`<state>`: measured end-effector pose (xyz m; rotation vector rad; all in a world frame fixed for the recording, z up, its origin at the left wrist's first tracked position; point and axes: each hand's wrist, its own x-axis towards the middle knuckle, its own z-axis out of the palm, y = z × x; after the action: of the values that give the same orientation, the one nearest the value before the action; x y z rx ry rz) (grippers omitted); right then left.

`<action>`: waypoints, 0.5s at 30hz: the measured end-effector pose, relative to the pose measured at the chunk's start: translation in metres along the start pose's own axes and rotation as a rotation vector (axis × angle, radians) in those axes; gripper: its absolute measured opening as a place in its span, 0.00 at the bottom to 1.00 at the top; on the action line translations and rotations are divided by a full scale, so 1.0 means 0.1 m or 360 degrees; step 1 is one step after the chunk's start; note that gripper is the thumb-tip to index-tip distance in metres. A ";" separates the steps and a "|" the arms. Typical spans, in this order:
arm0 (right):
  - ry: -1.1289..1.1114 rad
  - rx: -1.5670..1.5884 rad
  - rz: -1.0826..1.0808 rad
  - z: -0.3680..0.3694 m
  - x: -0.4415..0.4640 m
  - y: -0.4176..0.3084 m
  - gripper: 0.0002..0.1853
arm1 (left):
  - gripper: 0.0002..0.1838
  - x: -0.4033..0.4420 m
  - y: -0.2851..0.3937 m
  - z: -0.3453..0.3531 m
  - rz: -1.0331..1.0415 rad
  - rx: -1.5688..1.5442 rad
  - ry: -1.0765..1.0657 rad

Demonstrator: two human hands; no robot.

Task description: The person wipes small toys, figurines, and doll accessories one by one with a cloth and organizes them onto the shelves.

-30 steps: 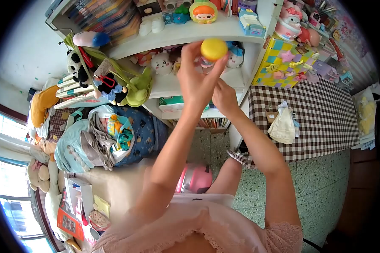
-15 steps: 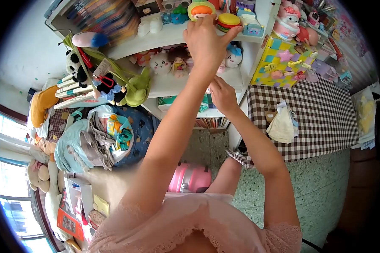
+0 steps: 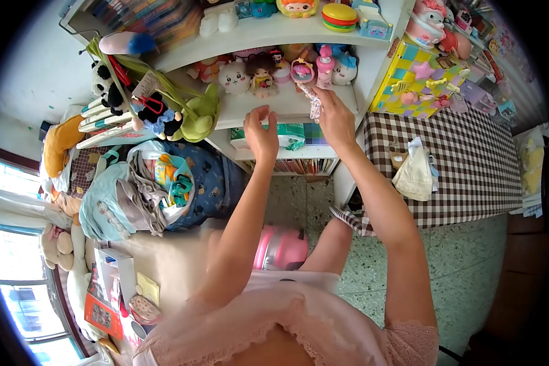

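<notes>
My right hand [image 3: 337,120] grips a small white-and-pink patterned item [image 3: 314,104] in front of the middle shelf; its exact kind is unclear. To the left, my left hand [image 3: 261,135] has curled fingers held apart with nothing visible between them. Behind the hands, the middle shelf [image 3: 238,114] holds a white plush [image 3: 233,77], a brown-haired doll [image 3: 262,76], a small pink basket toy [image 3: 302,72], a pink bottle-like figure [image 3: 325,66] and a blue-and-white plush [image 3: 344,68]. A yellow-topped burger-shaped toy [image 3: 339,17] sits on the shelf above.
A checkered table [image 3: 457,165] with a cream cloth [image 3: 413,177] stands at right, below a yellow-green decorated box [image 3: 416,79]. Piled clothes [image 3: 143,189] and a green plush bag [image 3: 199,122] are at left. A pink case [image 3: 282,248] is below.
The burger-shaped toy went from my left hand onto the upper shelf. My left hand has come down and away from it. My right hand now shows the patterned item at the middle shelf.
</notes>
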<state>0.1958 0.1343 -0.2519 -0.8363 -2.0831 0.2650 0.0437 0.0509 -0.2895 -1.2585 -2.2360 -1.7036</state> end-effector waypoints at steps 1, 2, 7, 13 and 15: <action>-0.0002 -0.0003 -0.0002 0.00 0.00 0.01 0.25 | 0.14 0.05 0.00 0.06 0.0021 0.0046 0.0015; 0.0027 -0.0011 -0.0032 0.01 0.00 0.02 0.24 | 0.14 0.12 0.01 0.11 0.0023 0.0044 0.0016; 0.0023 -0.0044 -0.0074 0.05 0.01 0.02 0.24 | 0.22 0.40 0.01 0.29 0.0131 0.0236 0.0344; -0.0242 -0.0033 -0.0131 0.09 -0.03 0.04 0.16 | 0.17 0.40 0.14 0.37 0.0297 -0.0024 0.0119; -0.0288 -0.0097 -0.0110 0.10 -0.04 0.05 0.11 | 0.17 0.42 0.17 0.48 0.0391 -0.0066 0.0037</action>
<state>0.1918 0.1371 -0.2632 -0.7999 -2.2946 0.2488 0.0460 0.1145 -0.2740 -1.4455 -1.9473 -1.6702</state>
